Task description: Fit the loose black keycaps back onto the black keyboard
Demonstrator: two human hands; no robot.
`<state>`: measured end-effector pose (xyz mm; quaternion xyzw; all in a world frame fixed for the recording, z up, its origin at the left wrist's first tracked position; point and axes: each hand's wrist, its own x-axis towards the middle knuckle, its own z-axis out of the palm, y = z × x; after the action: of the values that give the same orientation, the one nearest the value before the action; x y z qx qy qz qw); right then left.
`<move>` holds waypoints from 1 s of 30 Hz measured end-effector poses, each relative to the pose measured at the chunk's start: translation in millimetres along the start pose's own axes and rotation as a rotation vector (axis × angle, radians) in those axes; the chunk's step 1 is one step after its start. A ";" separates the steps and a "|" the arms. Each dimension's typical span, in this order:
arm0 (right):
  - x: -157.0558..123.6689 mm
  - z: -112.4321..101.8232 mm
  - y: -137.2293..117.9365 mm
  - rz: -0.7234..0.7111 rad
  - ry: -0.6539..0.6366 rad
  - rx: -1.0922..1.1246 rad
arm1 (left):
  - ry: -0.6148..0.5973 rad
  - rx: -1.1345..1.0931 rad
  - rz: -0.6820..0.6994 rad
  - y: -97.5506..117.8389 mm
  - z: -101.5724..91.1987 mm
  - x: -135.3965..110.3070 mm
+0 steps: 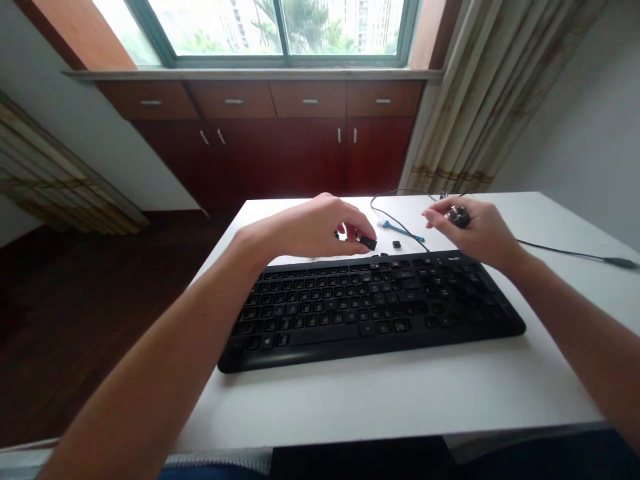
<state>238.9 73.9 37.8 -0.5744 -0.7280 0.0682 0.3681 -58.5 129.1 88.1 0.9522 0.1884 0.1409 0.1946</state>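
Observation:
A black keyboard (350,300) lies across the white table, with many of its key positions bare of caps and a few caps still on. Past its back edge, my left hand (325,223) pinches a black keycap (369,243) between thumb and finger. More small dark pieces, probably keycaps, show partly under its fingers. My right hand (477,230) is curled above the keyboard's back right corner, around several keycaps (457,216). One loose keycap (397,245) rests on the table between the hands.
Behind the keyboard lies a small blue brush (404,231) with a white head, crossed by a thin black cable (395,217). Another cable end (620,263) reaches the table's right side. Red-brown cabinets (300,153) stand under the window beyond the table (350,407).

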 end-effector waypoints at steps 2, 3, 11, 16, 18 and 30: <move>-6.8 8.3 11.5 -0.043 0.016 -0.103 | -0.030 0.003 0.018 1.1 0.0 0.5; -9.8 12.5 15.0 -0.065 -0.005 -0.141 | -0.034 0.004 0.020 1.5 -0.7 0.6; -21.6 18.7 9.8 -0.225 -0.101 -0.209 | 0.053 0.003 0.004 11.3 1.3 -4.2; -25.6 14.0 9.7 -0.242 -0.065 -0.154 | 0.186 0.006 -0.048 9.0 35.0 -29.5; -27.9 14.7 8.3 -0.247 -0.076 -0.140 | 0.220 -0.025 -0.055 3.9 49.4 -44.4; -53.5 35.7 -40.0 -0.452 -0.141 0.019 | 0.402 -0.218 -0.130 16.3 66.8 -61.0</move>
<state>189.2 24.8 8.5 -0.3872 -0.8612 0.0309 0.3278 -84.9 68.7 24.1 0.8643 0.2681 0.3341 0.2634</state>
